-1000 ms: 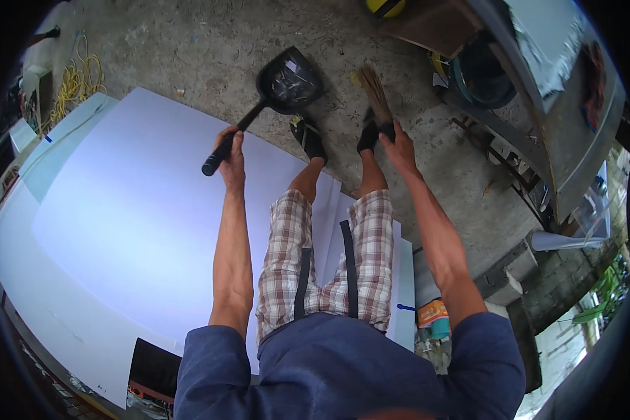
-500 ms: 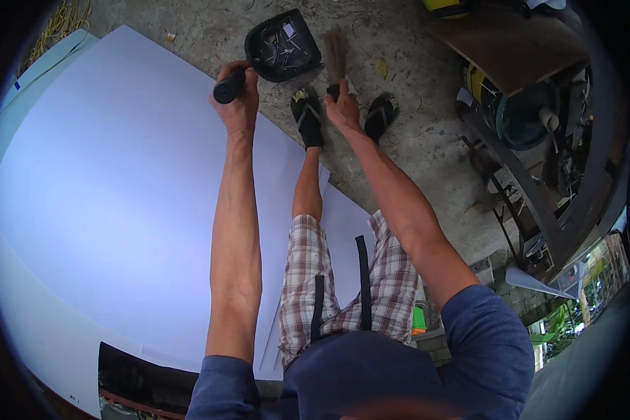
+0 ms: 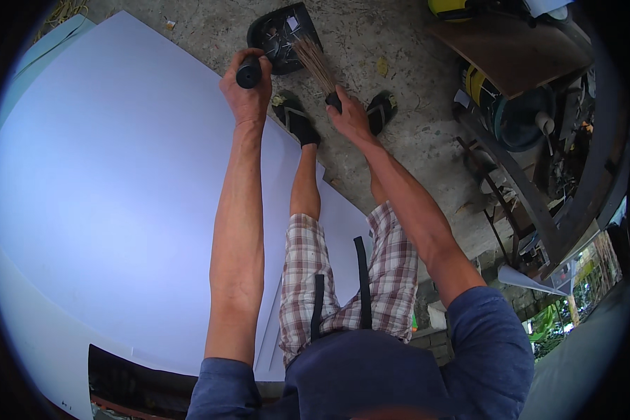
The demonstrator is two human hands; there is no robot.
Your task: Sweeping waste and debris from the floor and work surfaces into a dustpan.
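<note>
My left hand (image 3: 246, 94) is closed round the black handle of a dustpan (image 3: 309, 28). The dustpan's black scoop lies at the far middle, with pale scraps and thin bits of litter inside. In my right hand (image 3: 351, 119) is a short hand broom (image 3: 316, 63), gripped by its dark handle. Its brown bristles slant up and left, and their tips overlap the right part of the pan. Whether the tips touch the litter I cannot tell. My feet in dark flip-flops stand just below the pan and broom.
A large white sheet (image 3: 119, 189) covers the left side, its edge running beside my left foot. Rough concrete floor (image 3: 420, 154) carries a yellow leaf (image 3: 381, 66) and small debris. At right stand a brown board (image 3: 511, 52), a dark green round container (image 3: 521, 119) and dark beams.
The broom has swung from pointing straight ahead to slanting left over the dustpan. My right hand has come slightly nearer. The left hand has shifted a little right with the dustpan handle.
</note>
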